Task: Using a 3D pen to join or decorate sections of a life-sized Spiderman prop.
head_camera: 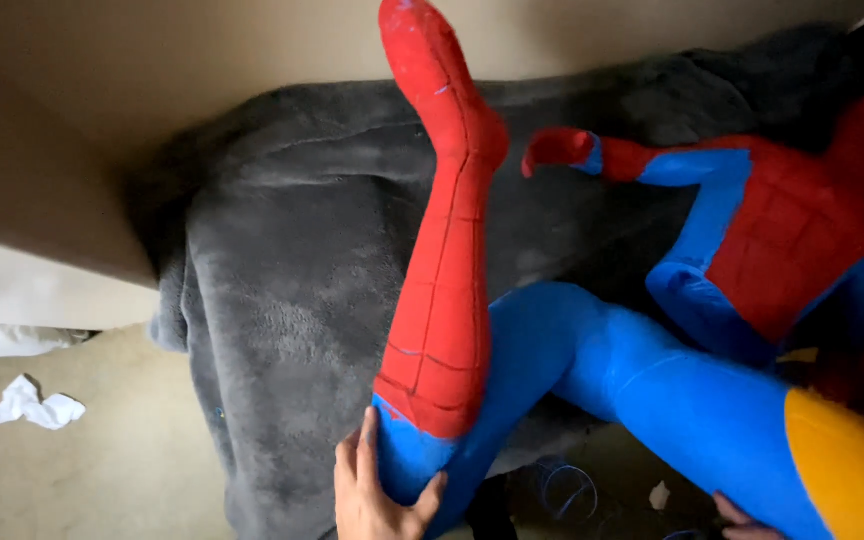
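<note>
Soft gray blanket [282, 300] covered the couch, and on it lay a big red and blue stuffed doll [652, 330] with one leg up, because the left hand [377, 490] gripped its knee, while the right hand [742, 520] barely showed, so I cannot tell its grip.

Two bare hands, left hand [377, 490] fully seen, right hand [747, 522] (mostly cropped), no sleeves visible

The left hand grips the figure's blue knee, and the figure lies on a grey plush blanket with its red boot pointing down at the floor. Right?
Not quite. The head view shows the red boot pointing up, not down. As stated, the left hand grips the blue knee of the figure, which lies on the grey plush blanket.
</note>
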